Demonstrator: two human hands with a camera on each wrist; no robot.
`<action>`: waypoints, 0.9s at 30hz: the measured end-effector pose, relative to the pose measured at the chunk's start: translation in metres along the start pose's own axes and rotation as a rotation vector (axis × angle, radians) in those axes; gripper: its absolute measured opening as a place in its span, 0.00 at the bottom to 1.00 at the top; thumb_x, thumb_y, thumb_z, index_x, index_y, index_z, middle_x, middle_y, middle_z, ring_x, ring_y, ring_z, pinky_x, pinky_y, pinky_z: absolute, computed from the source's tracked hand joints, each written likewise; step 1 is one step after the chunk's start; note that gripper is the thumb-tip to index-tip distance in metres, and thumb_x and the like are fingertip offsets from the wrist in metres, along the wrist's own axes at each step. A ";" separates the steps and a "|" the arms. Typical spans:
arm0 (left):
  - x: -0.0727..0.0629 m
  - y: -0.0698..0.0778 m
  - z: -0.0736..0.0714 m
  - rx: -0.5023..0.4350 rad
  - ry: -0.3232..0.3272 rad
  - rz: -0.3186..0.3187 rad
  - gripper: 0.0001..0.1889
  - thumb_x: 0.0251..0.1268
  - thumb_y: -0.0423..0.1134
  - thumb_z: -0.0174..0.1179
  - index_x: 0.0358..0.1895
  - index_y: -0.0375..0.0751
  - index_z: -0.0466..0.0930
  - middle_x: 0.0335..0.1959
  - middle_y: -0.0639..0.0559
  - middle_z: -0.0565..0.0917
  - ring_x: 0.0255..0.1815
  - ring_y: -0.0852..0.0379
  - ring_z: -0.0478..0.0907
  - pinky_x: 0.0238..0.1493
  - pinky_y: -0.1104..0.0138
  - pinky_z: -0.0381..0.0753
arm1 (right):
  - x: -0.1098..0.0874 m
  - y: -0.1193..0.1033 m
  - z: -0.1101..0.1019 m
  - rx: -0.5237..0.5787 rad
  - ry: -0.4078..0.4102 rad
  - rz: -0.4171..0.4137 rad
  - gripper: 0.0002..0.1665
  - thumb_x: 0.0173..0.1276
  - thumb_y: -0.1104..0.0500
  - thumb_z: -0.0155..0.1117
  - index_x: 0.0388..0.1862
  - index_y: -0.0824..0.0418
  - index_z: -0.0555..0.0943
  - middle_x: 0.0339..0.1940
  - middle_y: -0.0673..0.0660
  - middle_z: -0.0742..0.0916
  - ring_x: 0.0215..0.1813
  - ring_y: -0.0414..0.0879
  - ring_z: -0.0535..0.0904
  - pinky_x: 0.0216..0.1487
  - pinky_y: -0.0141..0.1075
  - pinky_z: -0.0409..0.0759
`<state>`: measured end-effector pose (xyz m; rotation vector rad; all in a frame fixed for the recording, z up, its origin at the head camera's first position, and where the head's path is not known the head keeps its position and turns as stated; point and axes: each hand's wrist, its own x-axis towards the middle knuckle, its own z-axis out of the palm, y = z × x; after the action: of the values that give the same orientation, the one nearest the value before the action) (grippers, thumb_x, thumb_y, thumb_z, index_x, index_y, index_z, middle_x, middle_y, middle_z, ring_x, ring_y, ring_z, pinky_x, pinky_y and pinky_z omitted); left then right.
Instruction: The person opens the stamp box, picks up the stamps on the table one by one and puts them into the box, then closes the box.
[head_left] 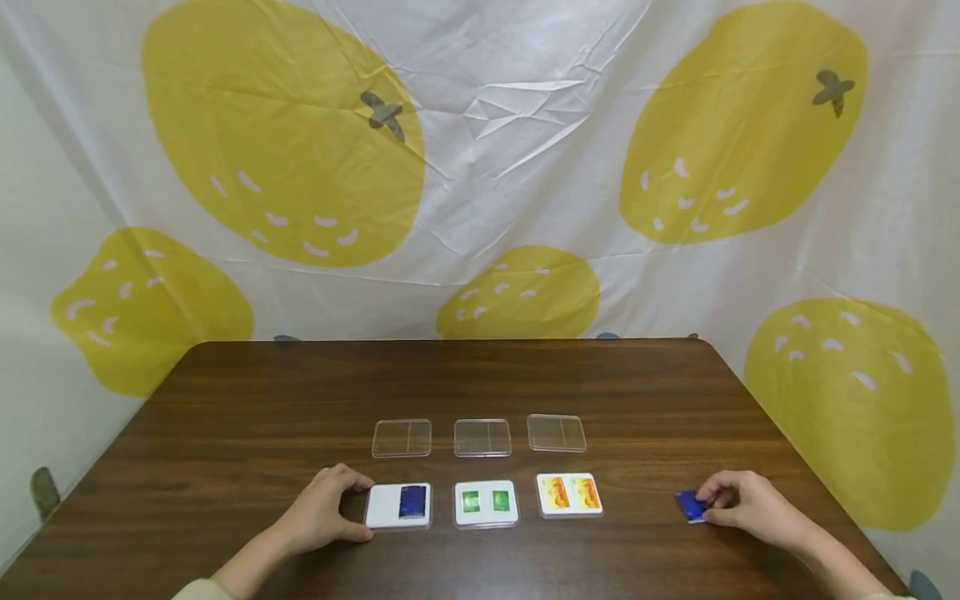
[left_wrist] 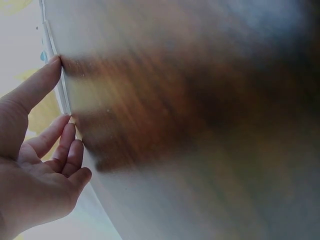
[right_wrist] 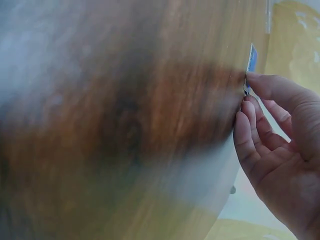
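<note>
My left hand holds the left edge of a shallow clear case with a white insert, thumb at the near corner and a finger at the far one. A dark blue rectangular piece lies on the insert's right half; its left half is bare white. Over to the right, my right hand pinches a small shiny blue card-like piece by its right side, low over the table. The right wrist view shows this piece edge-on, between thumb and fingers.
Beside the held case lie a case with two green pieces and one with two orange-yellow pieces. Behind them are three clear lids: left, middle and right. A lemon-print curtain hangs behind the brown table.
</note>
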<state>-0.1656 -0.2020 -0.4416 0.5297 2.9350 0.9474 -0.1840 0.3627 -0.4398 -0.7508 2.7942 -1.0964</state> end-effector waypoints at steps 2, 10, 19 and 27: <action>0.000 0.000 0.000 0.000 -0.002 0.000 0.29 0.29 0.47 0.75 0.41 0.40 0.78 0.36 0.55 0.75 0.43 0.52 0.69 0.45 0.56 0.69 | 0.001 -0.001 0.000 0.009 -0.017 0.013 0.09 0.48 0.69 0.68 0.30 0.67 0.79 0.25 0.51 0.82 0.27 0.31 0.73 0.25 0.29 0.73; -0.001 0.001 -0.001 0.014 0.007 0.010 0.29 0.29 0.48 0.75 0.41 0.40 0.79 0.35 0.55 0.75 0.43 0.53 0.70 0.45 0.56 0.69 | 0.002 -0.001 -0.001 0.040 -0.018 0.041 0.10 0.54 0.67 0.65 0.35 0.71 0.79 0.26 0.50 0.81 0.28 0.31 0.73 0.26 0.29 0.73; -0.002 0.002 -0.002 0.008 -0.006 0.009 0.29 0.29 0.47 0.75 0.41 0.40 0.78 0.36 0.55 0.75 0.43 0.52 0.70 0.45 0.56 0.69 | 0.000 -0.001 0.001 -0.092 0.044 -0.031 0.22 0.51 0.61 0.70 0.41 0.76 0.79 0.27 0.46 0.78 0.27 0.30 0.70 0.24 0.28 0.69; -0.001 0.002 -0.002 0.006 -0.002 0.007 0.29 0.29 0.47 0.75 0.41 0.40 0.79 0.36 0.54 0.75 0.43 0.52 0.69 0.45 0.56 0.69 | 0.000 -0.003 0.003 -0.137 0.051 -0.063 0.19 0.52 0.60 0.69 0.39 0.73 0.82 0.30 0.47 0.77 0.31 0.31 0.67 0.26 0.28 0.66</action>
<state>-0.1637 -0.2021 -0.4385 0.5417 2.9364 0.9388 -0.1817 0.3589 -0.4404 -0.8406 2.9325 -0.9539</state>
